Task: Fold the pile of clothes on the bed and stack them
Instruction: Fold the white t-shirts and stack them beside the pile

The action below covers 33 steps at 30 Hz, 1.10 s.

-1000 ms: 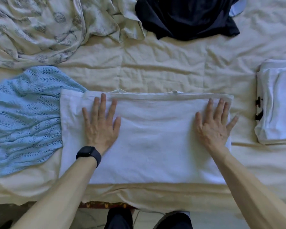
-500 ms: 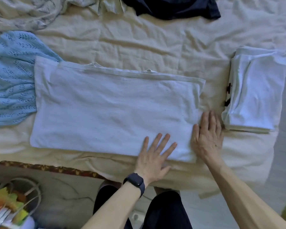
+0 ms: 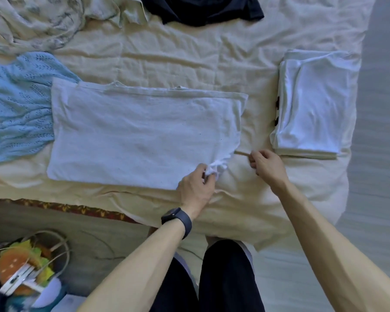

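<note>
A bed (image 3: 167, 59) with a creased cream sheet fills most of the view, and grey floor (image 3: 378, 154) shows along its right side and near edge. The largest piece on it is the white garment (image 3: 140, 136), folded into a long flat rectangle that lies across the middle of the bed, near its front edge. Its left end overlaps a light blue knit (image 3: 16, 109), spread loosely at the left. A pale patterned cloth (image 3: 36, 21) is rumpled in the far left corner, and a dark garment (image 3: 200, 10) lies crumpled at the far edge. To the right, apart from the white garment, sits a folded white stack (image 3: 313, 104) with its edges squared.

The left hand (image 3: 195, 188) is at the garment's near right corner; its fingers are curled round a bunch of the white fabric, which is gathered and lifted slightly there. The right hand (image 3: 268, 165) is just in front of the stack, with its fingers curled and its fingertips at a thin pale strip running from the garment's right edge; I cannot tell if it pinches that strip. A dark watch (image 3: 177, 219) is on the left wrist. A wire basket (image 3: 27, 271) of colourful items stands on the floor at lower left.
</note>
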Each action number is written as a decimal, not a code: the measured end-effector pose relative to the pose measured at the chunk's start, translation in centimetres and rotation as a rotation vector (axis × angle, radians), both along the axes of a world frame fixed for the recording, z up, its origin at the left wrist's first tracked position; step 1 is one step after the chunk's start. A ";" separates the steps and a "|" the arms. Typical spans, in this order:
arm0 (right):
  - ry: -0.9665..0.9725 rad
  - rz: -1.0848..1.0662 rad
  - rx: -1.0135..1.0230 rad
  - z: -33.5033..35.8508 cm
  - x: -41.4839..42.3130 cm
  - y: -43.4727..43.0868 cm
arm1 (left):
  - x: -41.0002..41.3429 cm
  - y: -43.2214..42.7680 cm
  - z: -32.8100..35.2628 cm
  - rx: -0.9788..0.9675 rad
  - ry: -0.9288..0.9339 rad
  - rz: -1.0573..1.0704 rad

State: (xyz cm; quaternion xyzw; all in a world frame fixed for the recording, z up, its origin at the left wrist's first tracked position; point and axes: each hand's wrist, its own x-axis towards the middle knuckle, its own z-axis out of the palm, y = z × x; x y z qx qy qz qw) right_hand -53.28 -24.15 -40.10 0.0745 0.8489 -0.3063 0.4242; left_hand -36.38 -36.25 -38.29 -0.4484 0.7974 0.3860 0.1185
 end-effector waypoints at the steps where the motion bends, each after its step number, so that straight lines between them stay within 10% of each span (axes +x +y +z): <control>1: -0.089 -0.109 -0.085 0.4 -0.1 -0.3 | 0.4 -0.6 -0.1 0.073 0.009 0.183; 4: -0.304 -0.263 -0.284 1.5 0.0 -1.5 | 1.6 -1.9 0.7 0.159 0.031 0.378; 12: -0.430 -0.192 -0.259 1.1 -0.7 -8.1 | 2.0 -1.7 3.6 0.019 0.149 0.027; 33: 0.164 0.098 0.061 4.6 1.2 -25.4 | 11.3 -12.7 5.0 0.148 0.374 0.374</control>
